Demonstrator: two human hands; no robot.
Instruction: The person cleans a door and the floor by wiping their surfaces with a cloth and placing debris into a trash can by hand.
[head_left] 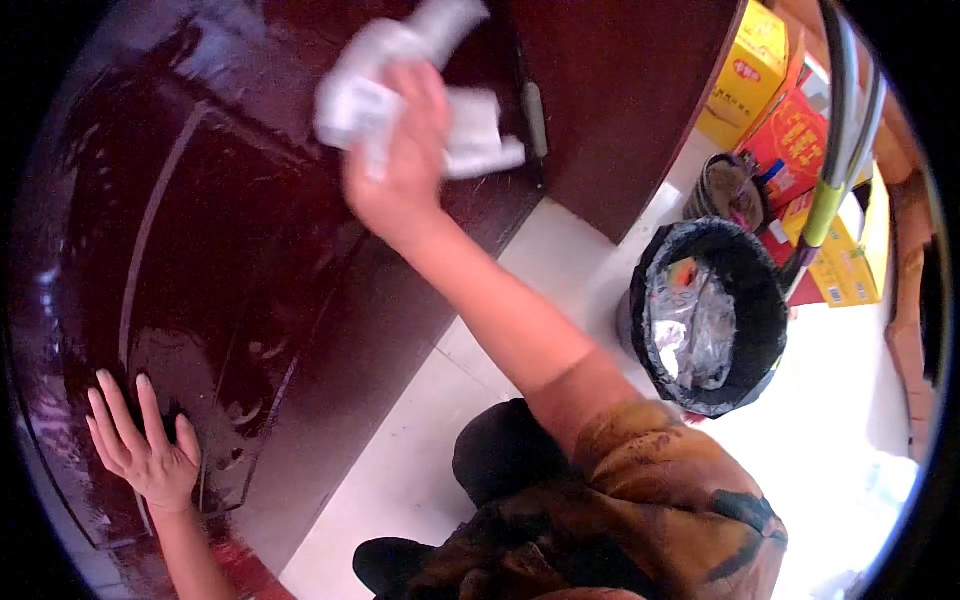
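Note:
A dark red, glossy wooden desktop (260, 260) fills the left and upper part of the head view, with wet-looking streaks on it. Bunched under my right hand (405, 160) is a white cloth (360, 100), its loose ends spreading past the fingers; both are a little blurred. The cloth lies against the desktop near its far right edge. My left hand (150, 455) rests on the surface at the lower left, fingers spread and holding nothing.
A bin (645, 330) with a black liner, holding clear plastic wrapping, stands on the pale floor (430, 400) at right. Behind it are a small round container (730, 190), a red box (795, 145), yellow boxes (745, 80) and a grey hose (845, 110).

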